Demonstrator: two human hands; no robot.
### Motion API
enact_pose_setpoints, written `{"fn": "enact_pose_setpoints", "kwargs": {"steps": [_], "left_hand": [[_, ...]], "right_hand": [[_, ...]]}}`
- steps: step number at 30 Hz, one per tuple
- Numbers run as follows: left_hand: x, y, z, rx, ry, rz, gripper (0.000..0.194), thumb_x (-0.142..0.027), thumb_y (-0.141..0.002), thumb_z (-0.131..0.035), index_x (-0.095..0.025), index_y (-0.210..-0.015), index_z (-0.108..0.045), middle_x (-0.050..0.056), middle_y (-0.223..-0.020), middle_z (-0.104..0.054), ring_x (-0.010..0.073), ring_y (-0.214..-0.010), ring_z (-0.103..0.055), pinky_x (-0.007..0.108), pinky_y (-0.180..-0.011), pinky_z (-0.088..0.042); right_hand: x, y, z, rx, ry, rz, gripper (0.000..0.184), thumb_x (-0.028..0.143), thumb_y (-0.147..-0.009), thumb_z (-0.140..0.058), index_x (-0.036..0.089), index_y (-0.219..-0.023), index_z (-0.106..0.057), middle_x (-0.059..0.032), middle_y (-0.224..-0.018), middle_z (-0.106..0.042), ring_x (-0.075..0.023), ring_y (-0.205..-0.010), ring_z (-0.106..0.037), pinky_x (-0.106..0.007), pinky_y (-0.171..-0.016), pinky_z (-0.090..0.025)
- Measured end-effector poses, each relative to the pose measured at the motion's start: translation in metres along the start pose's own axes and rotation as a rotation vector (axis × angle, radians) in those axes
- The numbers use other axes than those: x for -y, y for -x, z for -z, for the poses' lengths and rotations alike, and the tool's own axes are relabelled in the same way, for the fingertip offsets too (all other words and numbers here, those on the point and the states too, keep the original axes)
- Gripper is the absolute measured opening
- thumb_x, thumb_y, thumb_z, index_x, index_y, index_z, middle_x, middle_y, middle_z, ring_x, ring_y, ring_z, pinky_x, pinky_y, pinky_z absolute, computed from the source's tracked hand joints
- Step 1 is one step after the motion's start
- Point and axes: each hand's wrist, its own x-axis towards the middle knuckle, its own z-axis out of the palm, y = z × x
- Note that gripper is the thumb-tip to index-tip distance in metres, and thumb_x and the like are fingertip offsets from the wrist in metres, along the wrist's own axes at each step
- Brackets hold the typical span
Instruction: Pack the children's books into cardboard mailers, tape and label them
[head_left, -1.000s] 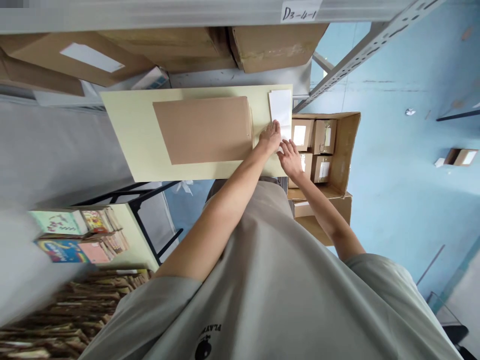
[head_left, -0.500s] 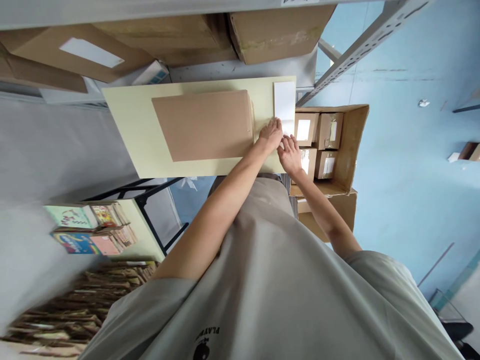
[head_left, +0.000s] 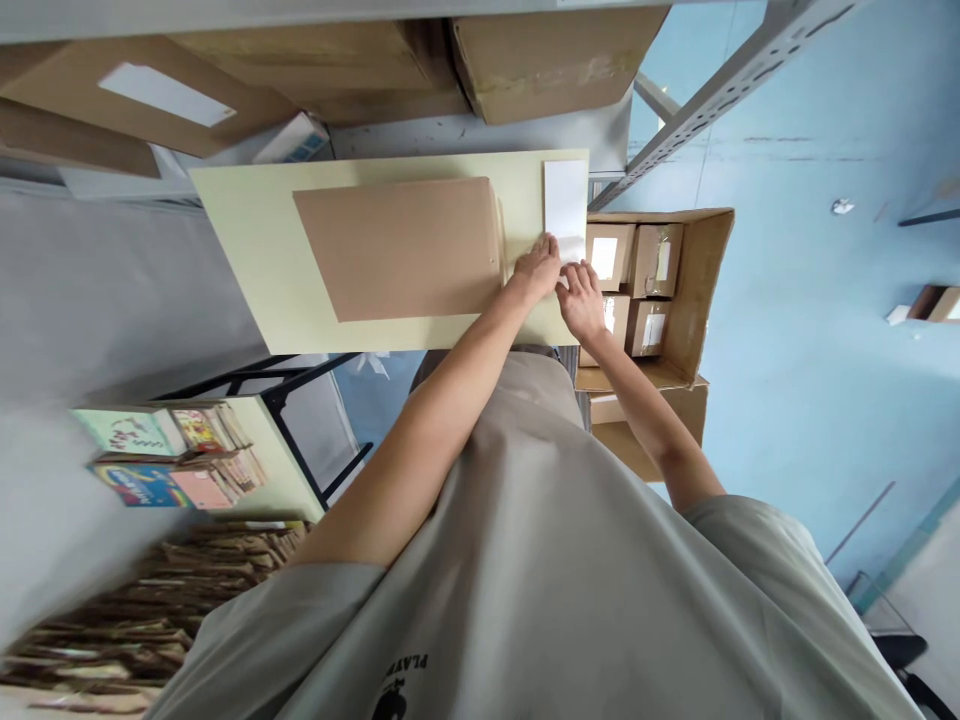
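A white paper strip [head_left: 565, 195] lies lengthwise near the right end of a pale yellow tabletop [head_left: 240, 240]. Its near end is at my two hands, which almost meet there. My left hand [head_left: 537, 270] is closed at the strip's near left edge, with the fingertips on the paper. My right hand [head_left: 582, 302], fingers bent, pinches at the near right corner; the fingers cover that corner. To the left of the strip a flat brown cardboard box [head_left: 405, 250] rests on the tabletop, apart from the hands.
Right of the table, an open carton [head_left: 694, 300] holds several small labelled boxes. Behind the table, a metal shelf [head_left: 480, 138] bears large cartons [head_left: 555, 70]. Books [head_left: 142, 435] stand on another table at lower left, beside stacked flattened cardboard [head_left: 127, 615].
The whole view has shifted slightly to the left. My hands stay at the near end of the white strip, with hardly any movement between them.
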Motion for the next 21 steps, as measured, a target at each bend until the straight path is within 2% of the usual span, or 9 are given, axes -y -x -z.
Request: {"fn": "enact_pose_setpoints", "kwargs": {"steps": [5, 7, 11, 14, 16, 18, 21], "left_hand": [[-0.006, 0.002, 0.009, 0.055, -0.003, 0.005, 0.116, -0.023, -0.099, -0.079, -0.005, -0.193, -0.013, 0.029, -0.199, -0.015, 0.0393, -0.186, -0.031, 0.054, -0.147, -0.040], [-0.008, 0.003, 0.011, 0.047, 0.012, 0.004, 0.115, -0.022, -0.099, -0.077, -0.005, -0.193, -0.013, 0.030, -0.198, -0.017, 0.0405, -0.184, -0.034, 0.056, -0.146, -0.041], [-0.011, 0.008, 0.017, 0.052, 0.010, 0.009, 0.109, -0.015, -0.099, -0.070, 0.001, -0.192, -0.014, 0.032, -0.197, -0.021, 0.0412, -0.180, -0.042, 0.053, -0.142, -0.047], [-0.011, 0.012, 0.026, 0.079, 0.056, 0.040, 0.111, -0.014, -0.097, -0.073, 0.001, -0.191, -0.017, 0.037, -0.188, -0.040, 0.0438, -0.170, -0.057, 0.051, -0.139, -0.049], [-0.011, 0.013, 0.035, 0.096, 0.088, 0.064, 0.101, -0.016, -0.098, -0.073, 0.002, -0.188, -0.031, 0.037, -0.178, -0.054, 0.0451, -0.163, -0.065, 0.051, -0.137, -0.052], [-0.009, 0.014, 0.044, 0.082, 0.107, 0.078, 0.083, -0.012, -0.099, -0.068, 0.001, -0.180, -0.050, 0.034, -0.173, -0.063, 0.0437, -0.160, -0.067, 0.050, -0.135, -0.053], [-0.002, 0.022, 0.058, -0.066, 0.199, -0.041, 0.069, -0.008, -0.102, -0.060, -0.006, -0.171, -0.062, 0.026, -0.172, -0.068, 0.0376, -0.162, -0.066, 0.048, -0.137, -0.052]], "right_hand": [[-0.004, 0.038, 0.000, 0.215, 0.027, 0.050, 0.046, 0.002, -0.110, -0.042, 0.011, -0.124, -0.086, -0.0232, -0.158, -0.075, -0.0344, -0.163, -0.058, -0.061, -0.152, -0.033], [-0.004, 0.054, 0.004, 0.225, 0.020, 0.021, 0.044, 0.000, -0.109, -0.044, 0.012, -0.121, -0.085, -0.0226, -0.152, -0.077, -0.0331, -0.154, -0.062, -0.058, -0.149, -0.037], [0.001, 0.066, 0.023, 0.079, 0.045, -0.052, 0.040, 0.008, -0.114, -0.042, 0.018, -0.122, -0.080, -0.0208, -0.141, -0.080, -0.0347, -0.136, -0.066, -0.060, -0.138, -0.047], [0.009, 0.059, 0.044, -0.019, 0.054, -0.114, 0.036, 0.018, -0.117, -0.043, 0.017, -0.124, -0.078, -0.0236, -0.133, -0.080, -0.0382, -0.128, -0.069, -0.060, -0.126, -0.054], [0.014, 0.051, 0.058, -0.104, 0.030, -0.148, 0.035, 0.022, -0.118, -0.043, 0.017, -0.125, -0.077, -0.0229, -0.127, -0.082, -0.0381, -0.123, -0.073, -0.056, -0.116, -0.060], [0.018, 0.045, 0.071, -0.227, -0.015, -0.175, 0.033, 0.027, -0.119, -0.044, 0.019, -0.126, -0.076, -0.0203, -0.123, -0.083, -0.0356, -0.116, -0.076, -0.051, -0.105, -0.066], [0.024, 0.038, 0.089, -0.433, -0.139, -0.187, 0.033, 0.040, -0.121, -0.048, 0.022, -0.131, -0.074, -0.0156, -0.123, -0.083, -0.0319, -0.110, -0.080, -0.047, -0.098, -0.070]]}}
